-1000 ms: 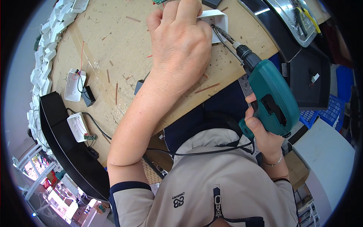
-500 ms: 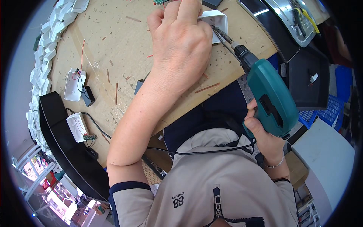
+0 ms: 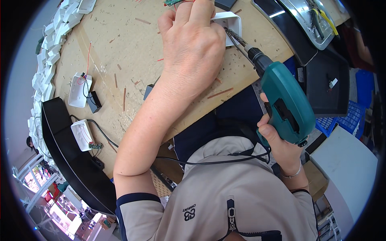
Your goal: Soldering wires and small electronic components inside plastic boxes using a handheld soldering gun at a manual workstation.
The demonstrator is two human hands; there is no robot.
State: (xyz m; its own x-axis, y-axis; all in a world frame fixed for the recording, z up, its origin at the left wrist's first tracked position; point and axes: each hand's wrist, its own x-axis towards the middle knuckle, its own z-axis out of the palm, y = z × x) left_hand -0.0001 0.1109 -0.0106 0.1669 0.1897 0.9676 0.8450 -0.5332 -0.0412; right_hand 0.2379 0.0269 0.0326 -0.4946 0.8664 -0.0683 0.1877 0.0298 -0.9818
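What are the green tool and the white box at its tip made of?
Green tool: its housing is probably satin plastic, from its even colour and soft sheen. Its tip: likely dull metal, darkened in patches. White box: seemingly smooth plastic, given thin, white walls.

Pliers (image 3: 330,23): I see yellow on them, lying in a shiny tray (image 3: 323,44).
Black bin (image 3: 321,74): I make out a small white piece (image 3: 333,83) inside.
Blue crate (image 3: 350,114): I find its openwork beside the bin.
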